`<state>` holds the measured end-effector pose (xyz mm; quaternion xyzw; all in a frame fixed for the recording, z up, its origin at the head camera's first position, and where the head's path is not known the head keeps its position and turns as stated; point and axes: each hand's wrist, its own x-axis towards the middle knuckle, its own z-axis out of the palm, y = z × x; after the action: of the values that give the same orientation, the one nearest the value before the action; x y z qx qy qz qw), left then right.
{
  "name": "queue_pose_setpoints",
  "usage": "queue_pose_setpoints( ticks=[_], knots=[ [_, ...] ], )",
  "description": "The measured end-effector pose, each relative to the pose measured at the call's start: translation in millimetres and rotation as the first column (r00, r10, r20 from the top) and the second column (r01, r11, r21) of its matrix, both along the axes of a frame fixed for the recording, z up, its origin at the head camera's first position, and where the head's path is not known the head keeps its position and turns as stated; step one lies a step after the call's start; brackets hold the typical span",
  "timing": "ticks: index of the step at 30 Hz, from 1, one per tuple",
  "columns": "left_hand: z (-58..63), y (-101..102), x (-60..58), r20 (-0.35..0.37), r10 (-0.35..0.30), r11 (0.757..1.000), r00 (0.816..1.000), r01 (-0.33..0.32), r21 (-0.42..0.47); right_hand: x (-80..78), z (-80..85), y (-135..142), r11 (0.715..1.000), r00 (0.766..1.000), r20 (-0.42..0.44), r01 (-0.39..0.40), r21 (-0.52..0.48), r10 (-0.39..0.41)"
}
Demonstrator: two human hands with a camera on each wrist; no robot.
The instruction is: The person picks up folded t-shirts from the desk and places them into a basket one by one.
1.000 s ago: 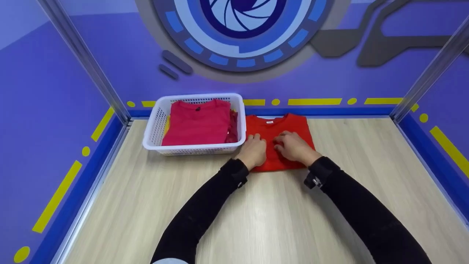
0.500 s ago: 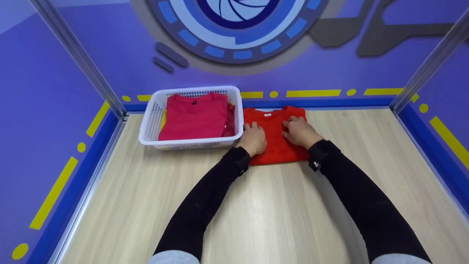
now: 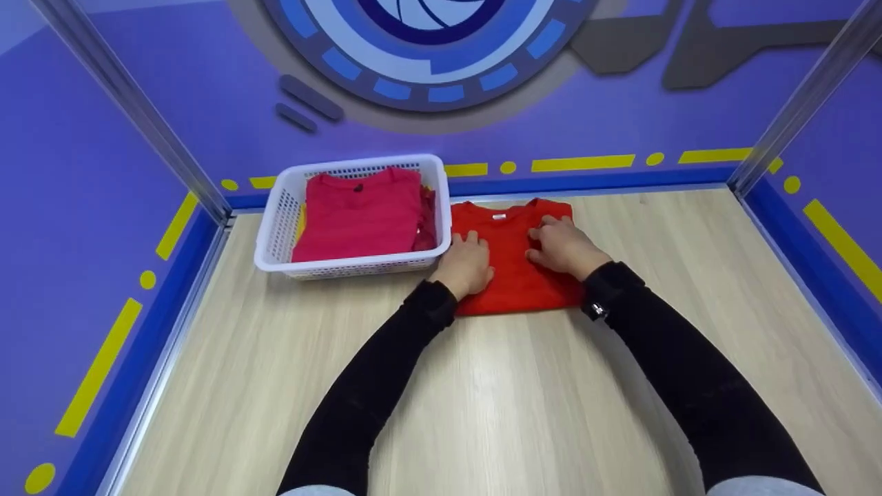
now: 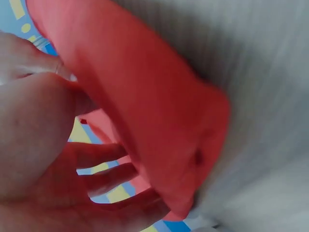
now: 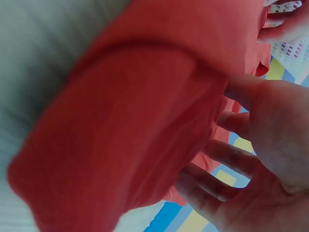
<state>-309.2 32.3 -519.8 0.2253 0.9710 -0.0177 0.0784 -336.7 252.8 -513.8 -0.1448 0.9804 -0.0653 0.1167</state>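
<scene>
A red T-shirt [image 3: 513,279], folded into a flat rectangle with its neckline and white label toward the back wall, lies on the wooden table. On its left side rests my left hand [image 3: 466,265], fingers spread and lightly bent against the fabric. My right hand [image 3: 566,249] touches the opposite side with loosely bent fingers. Close up in the left wrist view, the fingertips [image 4: 118,152] meet the red cloth [image 4: 140,101]. The right wrist view likewise has separated fingers [image 5: 234,157] lying against the fabric [image 5: 130,125], not wrapped round it.
Just left of the shirt stands a white perforated basket [image 3: 351,264]. A folded pink T-shirt [image 3: 358,220] lies on top inside it, with dark red [image 3: 426,224] and yellow cloth showing beneath. Purple panels [image 3: 482,148] bound the table at the back and sides.
My right hand has shifted outward to the shirt's right side, and my left fingers have spread on the cloth. The head view has tilted slightly; the basket stays beside the shirt.
</scene>
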Motion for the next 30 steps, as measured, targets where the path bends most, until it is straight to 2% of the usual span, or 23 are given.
queue_pose_setpoints(
  ticks=[5,11,21,30],
  knots=[
    [5.1,-9.3,7.7,0.018,-0.005,0.999,1.0,0.004,0.037,10.5,6.6,0.1,0.999,0.999,-0.041,-0.036,-0.007,0.035],
    [0.9,-12.6,25.3,0.019,-0.003,0.999,1.0,0.002,0.051,28.5,1.1,2.3,0.998,0.997,-0.058,-0.057,0.005,0.057],
    [-7.2,-21.3,51.8,-0.035,-0.029,0.999,0.999,0.031,0.044,57.5,-8.0,4.4,0.996,0.991,-0.119,-0.066,-0.062,0.058],
    [-10.5,-30.4,73.2,-0.1,-0.081,0.996,0.992,0.085,0.032,79.5,-13.3,4.9,0.99,0.975,-0.197,-0.117,-0.076,0.1]
  ],
)
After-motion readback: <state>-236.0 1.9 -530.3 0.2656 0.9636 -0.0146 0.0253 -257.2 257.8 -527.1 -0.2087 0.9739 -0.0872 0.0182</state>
